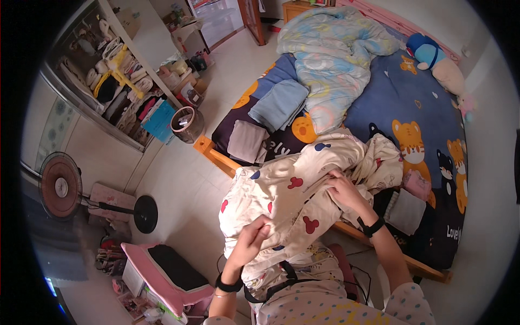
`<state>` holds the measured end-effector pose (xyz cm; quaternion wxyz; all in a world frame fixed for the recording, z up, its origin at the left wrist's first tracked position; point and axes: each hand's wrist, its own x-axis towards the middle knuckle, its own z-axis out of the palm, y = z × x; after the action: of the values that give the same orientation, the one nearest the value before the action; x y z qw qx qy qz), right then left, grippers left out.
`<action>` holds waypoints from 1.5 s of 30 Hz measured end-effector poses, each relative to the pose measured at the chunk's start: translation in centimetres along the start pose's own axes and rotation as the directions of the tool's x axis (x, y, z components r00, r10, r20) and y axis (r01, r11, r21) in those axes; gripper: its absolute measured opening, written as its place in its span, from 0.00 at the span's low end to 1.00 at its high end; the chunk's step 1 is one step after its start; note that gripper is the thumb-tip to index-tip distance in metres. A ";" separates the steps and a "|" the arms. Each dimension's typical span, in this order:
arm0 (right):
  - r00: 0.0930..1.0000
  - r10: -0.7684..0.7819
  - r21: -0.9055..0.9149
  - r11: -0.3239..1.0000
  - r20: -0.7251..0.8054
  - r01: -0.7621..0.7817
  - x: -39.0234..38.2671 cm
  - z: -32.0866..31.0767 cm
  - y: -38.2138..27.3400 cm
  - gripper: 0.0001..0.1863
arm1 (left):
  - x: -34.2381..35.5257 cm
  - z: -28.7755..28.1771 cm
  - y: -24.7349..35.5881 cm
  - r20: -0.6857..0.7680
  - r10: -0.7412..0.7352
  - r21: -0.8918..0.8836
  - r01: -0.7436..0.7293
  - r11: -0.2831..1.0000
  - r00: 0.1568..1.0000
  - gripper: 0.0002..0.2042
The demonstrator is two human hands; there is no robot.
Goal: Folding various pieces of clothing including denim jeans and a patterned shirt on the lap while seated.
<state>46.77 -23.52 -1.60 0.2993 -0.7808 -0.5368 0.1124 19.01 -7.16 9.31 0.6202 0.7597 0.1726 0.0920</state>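
Observation:
A large cream printed cloth with red and blue mouse-head shapes spreads from the bed's edge down over my lap. My left hand is closed on its near left part, the thumb pressed on top. Further right and higher, my right hand has its bent fingers gripping a fold of the same cloth. Part of the fabric lies bunched on the bed beyond that hand. Each wrist wears a black band. Whether the cloth is a sheet or a cover cannot be told.
Folded blue cloth and folded grey cloth lie on the bed's left; more folded grey cloth lies right. A rumpled quilt and plush toy are farther back. A fan and pink-framed stand occupy the left floor.

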 end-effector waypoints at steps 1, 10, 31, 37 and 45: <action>1.000 0.005 -0.001 1.000 0.000 -0.005 0.4 -0.3 -0.6 0.09 | -0.5 -0.5 0.4 -0.011 -0.032 -0.029 0.032 0.999 0.999 0.04; 0.937 0.027 0.132 0.991 -0.347 0.020 3.8 -7.8 -10.0 0.04 | -2.1 -3.6 0.4 -0.370 -0.052 -0.157 -0.007 0.988 0.927 0.06; 0.965 -0.260 0.064 0.964 0.007 0.260 -0.5 -0.1 -14.9 0.09 | -1.5 -1.1 -1.1 -0.137 0.121 0.344 -0.067 0.937 0.983 0.18; 0.979 -0.198 -0.016 0.980 0.047 0.199 0.4 0.0 -10.4 0.15 | -3.2 -1.7 -0.4 -0.128 0.082 0.361 -0.031 0.932 0.988 0.17; 0.951 0.277 0.355 0.910 -0.140 -0.212 -0.2 -0.4 -0.6 0.28 | -4.3 -2.8 -0.6 -0.210 0.029 0.303 0.037 0.952 0.977 0.14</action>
<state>46.44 -23.67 -0.99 0.4607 -0.7865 -0.3767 0.1650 13.95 -6.12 9.69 0.4736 0.8318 0.2514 0.1436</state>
